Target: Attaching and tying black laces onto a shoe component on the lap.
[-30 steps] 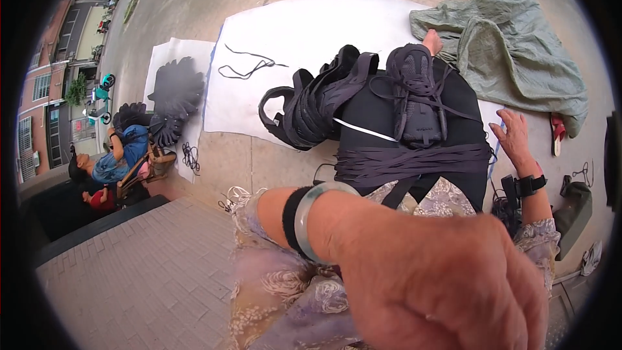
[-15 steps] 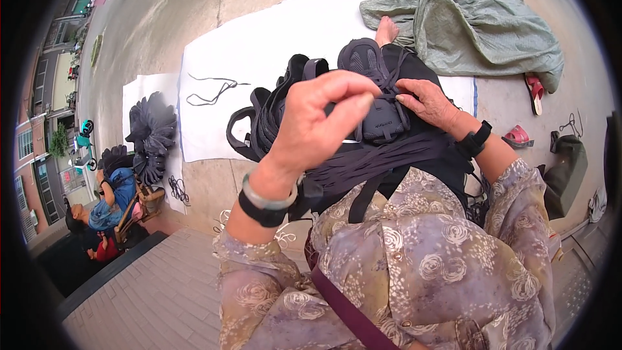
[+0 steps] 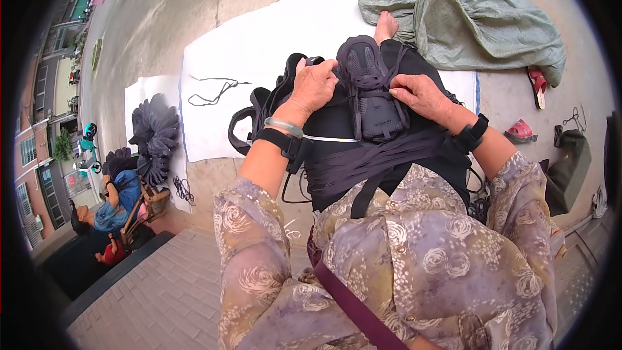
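A dark grey shoe upper (image 3: 376,113) lies on my lap, its toe end toward me and dark shoelace (image 3: 374,84) strung across its middle. My left hand (image 3: 315,84) is closed in a pinch just left of the upper, apparently on one end of the lace, which is hard to see against the dark cloth. At the upper's right edge my right hand (image 3: 424,98) pinches the lace between thumb and bent forefinger. A thick bundle of loose dark laces (image 3: 376,163) stretches across my lap below the upper.
More dark shoe uppers (image 3: 259,113) are stacked left of my lap on a white sheet (image 3: 227,52), near a loose lace (image 3: 214,91). A grey-green sack (image 3: 479,19) lies at far right, by red sandals (image 3: 520,131). Another person (image 3: 116,201) sits at left beside piled dark uppers (image 3: 155,136).
My left hand has come down from above the upper and moved away to its left side, uncovering the upper. My right hand stays at its right edge, shifted slightly.
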Available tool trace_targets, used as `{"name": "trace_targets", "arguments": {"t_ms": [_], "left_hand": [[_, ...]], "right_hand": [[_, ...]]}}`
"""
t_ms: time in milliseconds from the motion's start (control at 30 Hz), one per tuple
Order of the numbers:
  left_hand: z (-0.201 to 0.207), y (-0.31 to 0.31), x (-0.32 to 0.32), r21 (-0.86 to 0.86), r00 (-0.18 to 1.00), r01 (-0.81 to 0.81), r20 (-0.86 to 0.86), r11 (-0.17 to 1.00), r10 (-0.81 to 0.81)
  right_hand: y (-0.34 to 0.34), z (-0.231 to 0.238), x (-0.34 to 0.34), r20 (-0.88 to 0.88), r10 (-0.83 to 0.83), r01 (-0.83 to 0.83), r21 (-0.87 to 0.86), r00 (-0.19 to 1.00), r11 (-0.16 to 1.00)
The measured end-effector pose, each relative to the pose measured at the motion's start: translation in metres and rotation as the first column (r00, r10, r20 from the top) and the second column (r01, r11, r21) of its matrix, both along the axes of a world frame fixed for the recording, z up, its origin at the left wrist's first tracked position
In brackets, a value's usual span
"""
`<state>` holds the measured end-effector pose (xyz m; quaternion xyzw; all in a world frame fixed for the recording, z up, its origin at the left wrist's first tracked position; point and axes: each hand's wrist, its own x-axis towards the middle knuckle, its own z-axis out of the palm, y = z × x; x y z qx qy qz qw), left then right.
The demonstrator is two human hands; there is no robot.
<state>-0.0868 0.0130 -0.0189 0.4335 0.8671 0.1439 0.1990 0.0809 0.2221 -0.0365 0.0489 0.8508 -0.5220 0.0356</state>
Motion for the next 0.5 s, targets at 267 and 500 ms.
{"name": "trace_targets", "arguments": {"t_ms": [267, 500], "left_hand": [[0.053, -0.037, 0.013, 0.241, 0.258, -0.669, 0.963, 0.703, -0.084], [0.026, -0.015, 0.036, 0.221, 0.337, -0.746, 0.939, 0.628, 0.070]], "right_hand": [[-0.005, 0.015, -0.003, -0.009, -0.041, 0.041, 0.001, 0.999, 0.999], [0.024, 0.027, 0.036, -0.218, -0.151, 0.175, 0.098, 0.964, 0.980]]}}
